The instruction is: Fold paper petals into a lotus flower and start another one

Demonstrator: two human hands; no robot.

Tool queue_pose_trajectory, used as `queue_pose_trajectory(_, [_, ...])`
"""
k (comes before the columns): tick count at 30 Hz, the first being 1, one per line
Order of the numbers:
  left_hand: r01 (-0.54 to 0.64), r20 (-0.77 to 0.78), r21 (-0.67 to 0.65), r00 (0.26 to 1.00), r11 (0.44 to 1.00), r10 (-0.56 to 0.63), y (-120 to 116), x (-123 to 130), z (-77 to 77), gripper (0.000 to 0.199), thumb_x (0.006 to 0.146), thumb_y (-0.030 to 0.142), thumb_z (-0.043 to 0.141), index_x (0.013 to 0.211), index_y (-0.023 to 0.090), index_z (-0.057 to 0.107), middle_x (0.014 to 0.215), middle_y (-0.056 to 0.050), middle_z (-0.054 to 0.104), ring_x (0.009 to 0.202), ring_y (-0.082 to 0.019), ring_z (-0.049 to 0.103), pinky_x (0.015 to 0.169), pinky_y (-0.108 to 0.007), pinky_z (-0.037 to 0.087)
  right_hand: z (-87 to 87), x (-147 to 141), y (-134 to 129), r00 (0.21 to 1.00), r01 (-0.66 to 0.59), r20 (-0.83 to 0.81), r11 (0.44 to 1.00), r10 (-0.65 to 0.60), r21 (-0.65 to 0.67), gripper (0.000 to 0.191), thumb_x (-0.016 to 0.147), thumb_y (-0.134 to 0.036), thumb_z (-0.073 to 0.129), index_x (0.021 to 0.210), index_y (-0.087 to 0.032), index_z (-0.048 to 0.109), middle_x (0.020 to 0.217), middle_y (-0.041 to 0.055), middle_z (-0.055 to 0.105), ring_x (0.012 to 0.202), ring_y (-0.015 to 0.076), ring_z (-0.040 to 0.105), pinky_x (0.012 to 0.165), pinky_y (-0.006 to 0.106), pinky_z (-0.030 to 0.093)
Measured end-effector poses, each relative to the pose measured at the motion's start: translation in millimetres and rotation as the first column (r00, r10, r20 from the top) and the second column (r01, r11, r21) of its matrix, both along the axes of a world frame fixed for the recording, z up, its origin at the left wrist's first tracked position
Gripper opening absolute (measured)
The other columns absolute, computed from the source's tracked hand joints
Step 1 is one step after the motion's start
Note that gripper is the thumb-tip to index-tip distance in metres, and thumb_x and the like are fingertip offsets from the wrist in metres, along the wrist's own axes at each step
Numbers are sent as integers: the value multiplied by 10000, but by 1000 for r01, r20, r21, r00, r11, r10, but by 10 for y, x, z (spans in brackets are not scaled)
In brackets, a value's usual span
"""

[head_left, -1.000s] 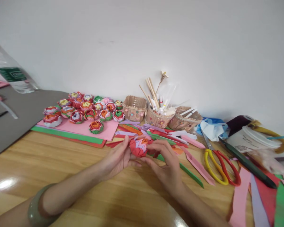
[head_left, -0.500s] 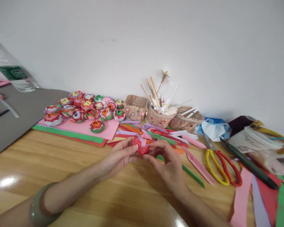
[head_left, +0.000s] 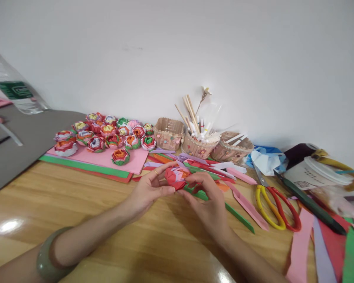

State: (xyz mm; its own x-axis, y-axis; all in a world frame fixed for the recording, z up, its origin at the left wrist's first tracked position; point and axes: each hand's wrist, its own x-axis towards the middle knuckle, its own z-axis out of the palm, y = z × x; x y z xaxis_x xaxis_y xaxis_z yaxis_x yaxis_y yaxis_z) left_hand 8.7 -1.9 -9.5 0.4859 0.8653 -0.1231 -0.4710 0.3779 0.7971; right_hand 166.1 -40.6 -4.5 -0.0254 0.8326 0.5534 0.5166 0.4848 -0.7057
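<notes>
Between my two hands, above the wooden table, is a folded paper flower [head_left: 176,177] with red outer petals and pink, lilac and orange inside. My left hand [head_left: 149,188] is closed round its left side, thumb below and fingers behind. The fingertips of my right hand [head_left: 208,200] are bent against its right side. Just behind the flower lie folded paper strips [head_left: 200,159] in several colours. A green strip [head_left: 238,218] reaches out past my right hand.
Finished paper flowers [head_left: 115,141] stand on stacked coloured sheets [head_left: 138,163] at left. Three decorated baskets [head_left: 168,135] line the wall, two holding sticks and pens. Scissors [head_left: 279,208], a dark green cutter [head_left: 312,206], a white tub [head_left: 315,175] and cut paper lie right; a bottle [head_left: 17,92] leans far left.
The paper flower has been turned and raised slightly, so more of its inner petals show. My left thumb has slid from its front to its lower edge.
</notes>
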Motion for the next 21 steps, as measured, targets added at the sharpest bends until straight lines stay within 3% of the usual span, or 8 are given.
queue_pose_trajectory(3, [-63,-12,-4,998,998,63,13,3,-11,583,595,103,758,1135,258,602,999,-27,676,908,-165,596,787,-261,447,-16,2,-29,995,-15,103,997,7,80,280,777,-115,599,1022,-249,563,926,56,610,835,188,566,637,303,479])
queue_pose_trajectory(6, [-93,-5,1,996,996,93,20,-2,-28,564,624,114,744,1145,272,595,1043,-25,667,927,-160,596,819,-271,445,-3,3,-37,998,-27,61,997,22,77,264,776,-114,595,1002,-249,581,929,57,611,848,188,568,654,304,479])
queue_pose_trajectory(10, [-63,-23,47,998,997,65,29,-12,-50,562,634,114,734,1153,278,591,1082,-31,660,994,-186,580,840,-282,435,41,16,7,975,-119,-209,975,79,-189,63,770,-200,626,823,-221,599,787,15,601,696,146,556,581,260,449])
queue_pose_trajectory(12, [-42,-47,66,998,997,45,36,-16,-57,572,629,118,736,1156,281,589,1076,-34,662,1003,-198,574,836,-291,433,52,29,41,941,-191,-330,926,78,-325,73,753,-250,647,781,-207,596,740,0,587,670,136,545,594,260,437])
queue_pose_trajectory(15, [-2,-72,75,997,997,8,43,-22,-64,544,621,148,746,1130,281,607,1023,-28,670,963,-192,575,814,-290,432,53,49,80,898,-274,-434,864,72,-423,138,711,-293,681,739,-197,585,692,-17,556,647,128,517,582,252,413])
queue_pose_trajectory(18, [25,-92,83,996,996,-17,46,-29,-65,494,628,193,746,1099,280,625,993,-20,664,939,-180,564,810,-290,424,63,61,83,903,-294,-420,844,92,-448,145,700,-293,686,709,-194,581,651,-29,536,604,115,481,544,234,384])
queue_pose_trajectory(21, [28,-162,101,987,994,-12,47,-34,-62,534,618,201,749,1128,276,609,955,-16,657,954,-189,544,842,-309,400,94,64,54,947,-249,-293,876,130,-414,94,735,-266,654,711,-184,615,661,-15,568,595,110,473,539,226,376])
